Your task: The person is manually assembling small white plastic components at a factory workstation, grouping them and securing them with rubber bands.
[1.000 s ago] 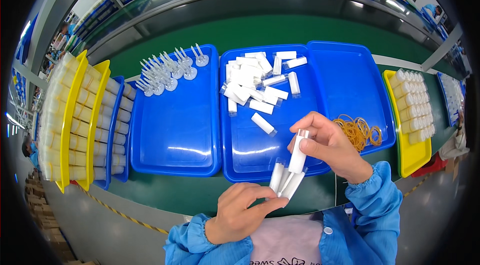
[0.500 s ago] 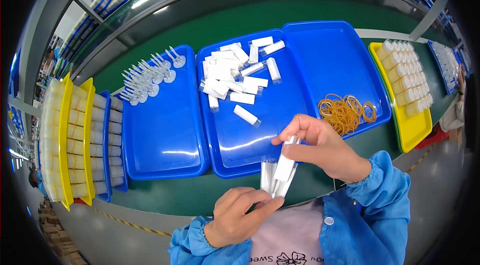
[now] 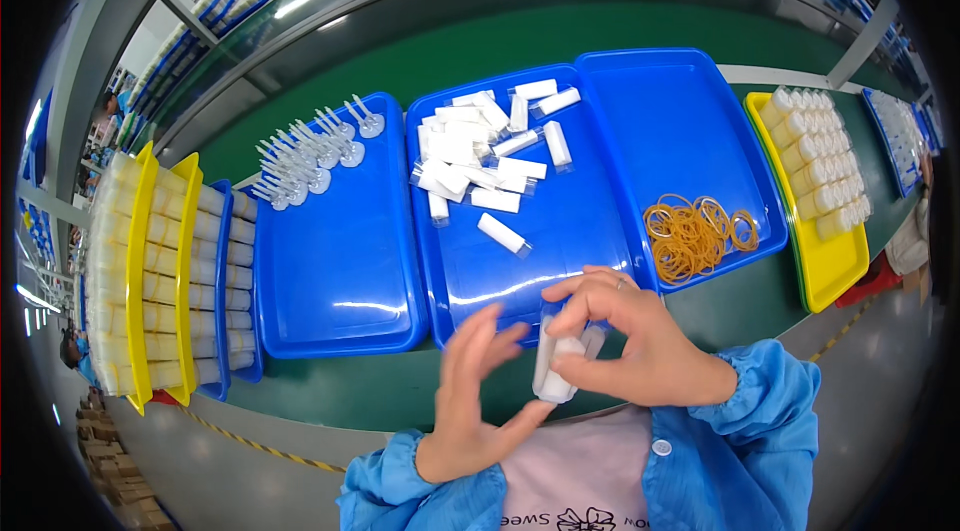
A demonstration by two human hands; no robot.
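Observation:
My right hand (image 3: 645, 346) is closed round a small bundle of white cylinders in clear sleeves (image 3: 560, 376), held in front of my body at the near edge of the trays. Beside it, my left hand (image 3: 465, 421) is open and slightly blurred, fingers spread upward, its thumb tip at the bundle's lower end. Beyond the hands, the middle blue tray (image 3: 490, 281) carries a heap of similar white sleeved cylinders (image 3: 455, 146), with one lying apart (image 3: 503, 234). Tan rubber bands (image 3: 690, 243) lie piled at the near end of the right blue tray (image 3: 660, 131).
At the left, a blue tray (image 3: 335, 271) has clear stemmed pieces with round bases (image 3: 325, 151) at its far end. Stacked yellow and blue trays of white cylinders (image 3: 160, 276) rise beyond it. On the right stands a yellow tray (image 3: 838, 266) of bundled cylinders (image 3: 815, 156).
My left hand has let go of the bundle's lower end and spread its fingers. The right hand has shifted slightly down and now grips the whole bundle.

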